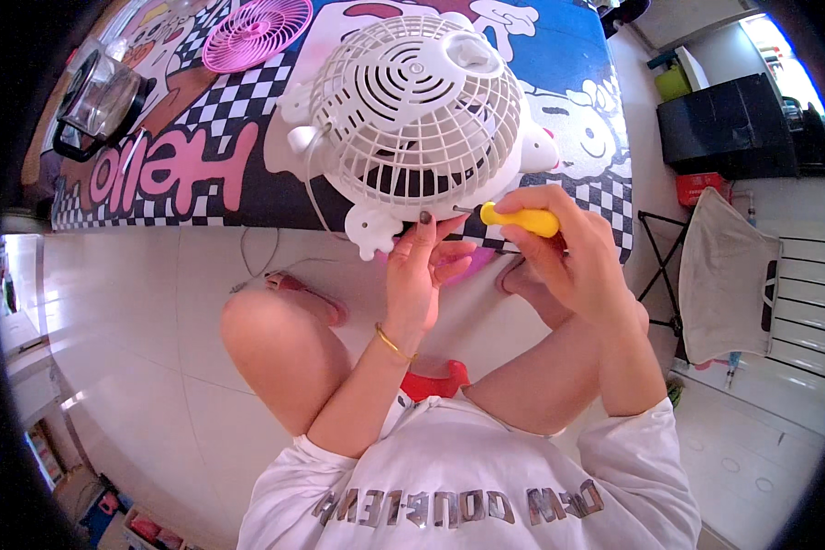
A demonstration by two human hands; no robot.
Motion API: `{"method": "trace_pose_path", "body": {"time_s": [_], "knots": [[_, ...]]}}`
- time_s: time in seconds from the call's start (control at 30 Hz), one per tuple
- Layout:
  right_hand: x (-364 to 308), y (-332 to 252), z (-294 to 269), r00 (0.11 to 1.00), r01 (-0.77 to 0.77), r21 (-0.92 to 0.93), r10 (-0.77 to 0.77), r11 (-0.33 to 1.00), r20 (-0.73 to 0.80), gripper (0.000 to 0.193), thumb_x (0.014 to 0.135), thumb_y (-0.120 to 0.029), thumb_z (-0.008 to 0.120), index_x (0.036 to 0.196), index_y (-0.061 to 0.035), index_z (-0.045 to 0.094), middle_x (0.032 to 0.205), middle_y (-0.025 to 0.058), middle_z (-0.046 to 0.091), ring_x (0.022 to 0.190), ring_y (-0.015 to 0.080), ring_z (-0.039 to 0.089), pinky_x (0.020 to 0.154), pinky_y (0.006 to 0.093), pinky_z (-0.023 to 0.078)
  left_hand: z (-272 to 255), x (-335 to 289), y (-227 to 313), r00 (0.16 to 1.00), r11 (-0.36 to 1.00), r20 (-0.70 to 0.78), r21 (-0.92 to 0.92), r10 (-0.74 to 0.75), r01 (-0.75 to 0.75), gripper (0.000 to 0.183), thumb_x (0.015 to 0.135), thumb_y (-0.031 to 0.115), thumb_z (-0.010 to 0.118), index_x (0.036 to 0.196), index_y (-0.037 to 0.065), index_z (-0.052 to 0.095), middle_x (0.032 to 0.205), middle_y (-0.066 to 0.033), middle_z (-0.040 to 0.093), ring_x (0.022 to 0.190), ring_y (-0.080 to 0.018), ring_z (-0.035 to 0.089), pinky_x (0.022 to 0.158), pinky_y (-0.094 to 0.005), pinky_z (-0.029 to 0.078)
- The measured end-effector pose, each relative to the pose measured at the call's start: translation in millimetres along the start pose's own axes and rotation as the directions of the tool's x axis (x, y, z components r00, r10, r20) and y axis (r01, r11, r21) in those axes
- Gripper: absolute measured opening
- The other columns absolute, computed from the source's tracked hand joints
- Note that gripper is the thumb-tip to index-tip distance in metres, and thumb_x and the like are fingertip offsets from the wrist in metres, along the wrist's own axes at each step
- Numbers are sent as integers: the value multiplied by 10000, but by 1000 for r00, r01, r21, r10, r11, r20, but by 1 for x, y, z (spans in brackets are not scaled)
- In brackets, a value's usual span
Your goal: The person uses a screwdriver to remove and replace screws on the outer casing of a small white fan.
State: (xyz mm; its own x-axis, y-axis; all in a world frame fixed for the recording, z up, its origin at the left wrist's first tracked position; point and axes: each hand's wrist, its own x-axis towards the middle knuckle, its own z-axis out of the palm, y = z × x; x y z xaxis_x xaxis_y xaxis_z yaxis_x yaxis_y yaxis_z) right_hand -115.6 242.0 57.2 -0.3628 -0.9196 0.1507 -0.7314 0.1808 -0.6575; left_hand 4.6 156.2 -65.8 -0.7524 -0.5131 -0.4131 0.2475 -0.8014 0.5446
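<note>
We have the white fan (412, 112) on the table (581, 46), our right hand (573, 246) clamped around a yellow screwdriver (527, 221) at its rim, left hand (416, 275) touching, fingers parted; screwing seems unfinished, pink grille (258, 33) apart, likely left to fit.

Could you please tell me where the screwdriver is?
The screwdriver is right of centre in the head view, in the right hand, tip at the white fan.

Clear jug (104, 99), beige folding chair (726, 280), red box (698, 189)
</note>
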Motion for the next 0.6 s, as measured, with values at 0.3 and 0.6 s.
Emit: {"method": "trace_pose_path", "body": {"time_s": [0.3,0.6], "knots": [[25,-13,5,970,240,-271,-222,932,94,191,746,-111,648,893,-77,531,719,77,603,585,225,589,512,287,446,-4,2,-5,1000,999,-5,32,18,-17,391,892,369,483,1112,48,525,1053,-84,599,802,-137,619,627,-212,517],[27,-14,-4,974,113,-290,-49,951,219,203,734,-130,639,880,-84,505,682,107,585,615,299,584,540,349,443,-2,5,-2,1000,999,-12,41,21,-20,400,891,366,487,1118,38,523,1051,-92,603,783,-140,626,618,-204,515]]}}
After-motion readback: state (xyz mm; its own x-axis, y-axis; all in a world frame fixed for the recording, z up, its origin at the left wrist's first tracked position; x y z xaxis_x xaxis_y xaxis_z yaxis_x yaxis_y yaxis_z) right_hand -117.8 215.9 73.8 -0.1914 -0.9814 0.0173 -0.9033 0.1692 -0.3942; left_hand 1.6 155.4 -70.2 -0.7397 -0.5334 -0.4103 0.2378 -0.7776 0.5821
